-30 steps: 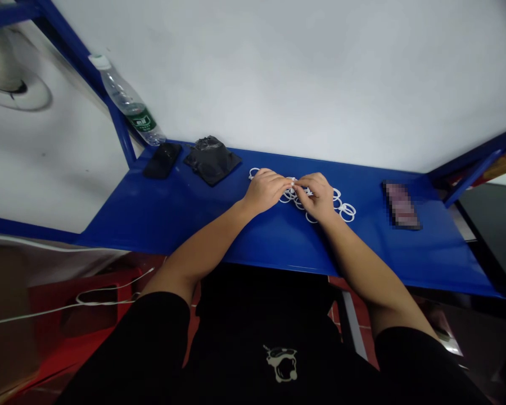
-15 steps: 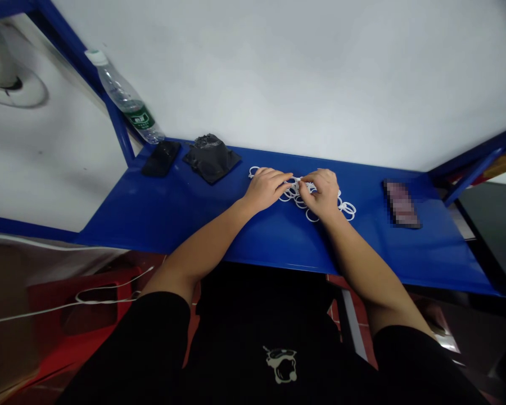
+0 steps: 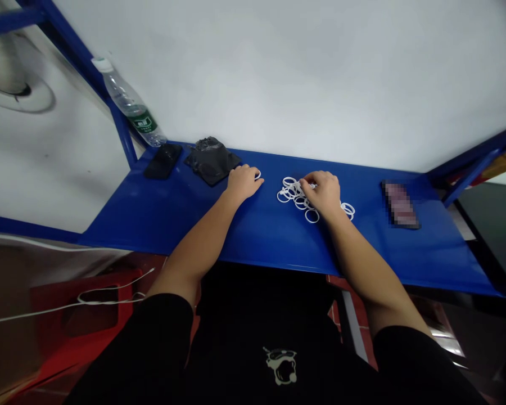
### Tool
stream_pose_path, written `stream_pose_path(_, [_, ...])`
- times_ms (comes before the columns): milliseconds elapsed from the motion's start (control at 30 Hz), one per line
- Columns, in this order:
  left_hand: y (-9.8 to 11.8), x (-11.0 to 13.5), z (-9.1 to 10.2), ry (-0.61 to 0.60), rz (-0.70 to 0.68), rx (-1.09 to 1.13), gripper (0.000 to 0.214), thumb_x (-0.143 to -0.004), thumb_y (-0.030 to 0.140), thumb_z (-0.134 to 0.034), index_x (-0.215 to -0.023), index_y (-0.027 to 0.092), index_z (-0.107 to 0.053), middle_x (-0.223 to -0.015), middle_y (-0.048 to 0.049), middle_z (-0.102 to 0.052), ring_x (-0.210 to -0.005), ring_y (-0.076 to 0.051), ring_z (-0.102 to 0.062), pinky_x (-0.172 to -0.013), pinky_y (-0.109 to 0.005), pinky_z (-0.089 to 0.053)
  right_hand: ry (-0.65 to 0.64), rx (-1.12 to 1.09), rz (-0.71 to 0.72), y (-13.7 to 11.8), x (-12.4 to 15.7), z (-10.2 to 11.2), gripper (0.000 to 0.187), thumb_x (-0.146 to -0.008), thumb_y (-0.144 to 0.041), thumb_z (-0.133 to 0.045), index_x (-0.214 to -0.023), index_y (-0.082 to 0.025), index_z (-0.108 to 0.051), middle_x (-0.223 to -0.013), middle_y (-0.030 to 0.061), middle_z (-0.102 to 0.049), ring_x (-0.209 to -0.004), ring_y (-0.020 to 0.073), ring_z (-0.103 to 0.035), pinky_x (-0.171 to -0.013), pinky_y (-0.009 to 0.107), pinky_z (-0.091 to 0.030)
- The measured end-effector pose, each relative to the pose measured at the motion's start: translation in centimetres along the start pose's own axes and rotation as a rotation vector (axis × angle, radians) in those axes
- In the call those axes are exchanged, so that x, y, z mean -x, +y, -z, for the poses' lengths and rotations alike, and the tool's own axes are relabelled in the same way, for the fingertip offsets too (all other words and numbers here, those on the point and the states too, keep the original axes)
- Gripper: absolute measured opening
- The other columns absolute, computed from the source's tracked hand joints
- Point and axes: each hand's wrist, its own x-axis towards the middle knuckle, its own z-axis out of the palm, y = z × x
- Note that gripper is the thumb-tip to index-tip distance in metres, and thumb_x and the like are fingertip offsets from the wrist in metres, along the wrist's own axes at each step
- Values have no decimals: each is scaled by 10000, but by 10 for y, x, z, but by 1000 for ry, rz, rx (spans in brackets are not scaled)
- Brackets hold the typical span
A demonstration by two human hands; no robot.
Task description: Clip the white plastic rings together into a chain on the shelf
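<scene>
Several thin white plastic rings (image 3: 312,216), some with a small tab, lie in a loose pile on the blue table (image 3: 253,236). Over the right part of that pile is my right hand (image 3: 324,192), its thumb and fingers closed at a white ring; the palm hides part of the heap. My left hand (image 3: 243,181) rests farther left, near the black plastic bag, with its fingers curled over a white ring (image 3: 257,175). Only that ring's edge shows past the fingertips.
A crumpled black plastic bag (image 3: 213,160) and a dark phone (image 3: 163,161) lie at the back left. A clear bottle with a green label (image 3: 130,107) leans by the blue frame. At right is a blurred-out flat object (image 3: 400,205). Below left stands a red stool (image 3: 84,332).
My left hand has moved left, away from the pile and my right hand, to the ring near the bag. My right hand has stayed nearly in place over the rings.
</scene>
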Motion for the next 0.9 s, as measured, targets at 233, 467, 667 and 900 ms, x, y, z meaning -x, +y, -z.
stream_pose_path(233, [17,1,4,-58,-47,128,213,-963,143,-728,-1129,241,-819,-981,-90,-833,-935,-282,-766,-884,-430,-634,-46,-85,92,-9,2,1,210,-1024,-395,-647,-914,-271,-777,-888,76,-809,-891,304,-704,-879,510,-519])
stream_pose_path(467, [56,4,6,-12,-37,622,91,-1015,214,-763,-1102,197,-741,-1007,-62,-835,-798,-155,-761,-780,-304,-643,-109,-193,261,-25,8,2,268,-1084,-394,-624,-1245,-253,-785,-973,87,-822,-935,289,-727,-902,481,-568])
stream_pose_path(667, [78,11,-7,-26,29,1065,278,-997,164,-787,-1240,200,-657,-959,-27,-802,-814,-152,-799,-797,-303,-673,-108,-205,261,-29,11,-1,294,-1093,-346,-621,-1341,-257,-750,-1057,98,-833,-957,291,-740,-908,485,-596])
stream_pose_path(900, [80,17,-8,-46,-44,1033,296,-1015,218,-800,-1278,189,-667,-1112,-92,-839,-975,-202,-845,-932,-383,-709,-48,-208,236,-25,10,0,245,-1116,-352,-594,-1206,-261,-802,-1009,88,-836,-880,265,-749,-860,469,-609])
